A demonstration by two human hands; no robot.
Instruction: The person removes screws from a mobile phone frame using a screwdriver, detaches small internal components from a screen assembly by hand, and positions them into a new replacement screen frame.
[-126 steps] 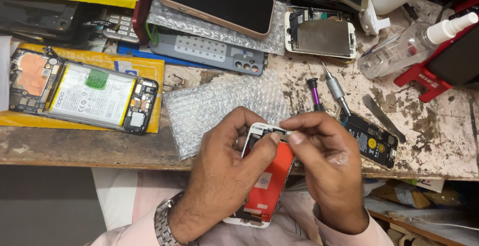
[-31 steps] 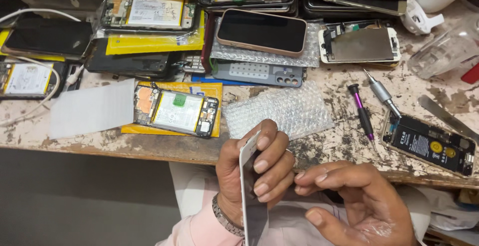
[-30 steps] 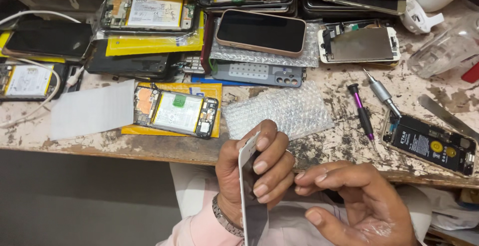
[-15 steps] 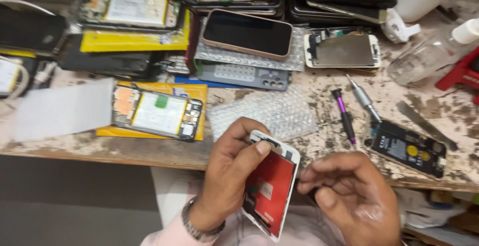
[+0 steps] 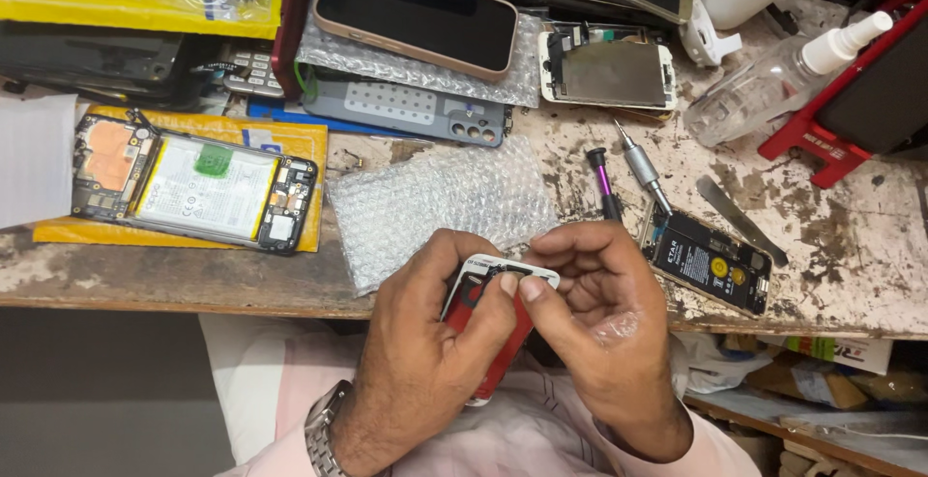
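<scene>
Both hands on the phone screen assy [image 5: 493,327], white frame w/ red backing, held just below bench [image 5: 193,279] edge over my lap; left hand [image 5: 435,342] clamps it from the side, right hand [image 5: 590,313] pinching at its top edge; looks mid-job, nothing off it yet afaict; bubble wrap sheet [image 5: 440,202] just above hands; opened phone [image 5: 193,182] on yellow flat pack [image 5: 290,139] far left; black battery w/ yellow dots [image 5: 710,260] and screwdrivers [image 5: 638,168] to the right; clear spray bottle [image 5: 773,76] top right.

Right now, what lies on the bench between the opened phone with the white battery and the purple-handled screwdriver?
In the head view, a sheet of bubble wrap lies between the opened phone and the purple-handled screwdriver.
</scene>
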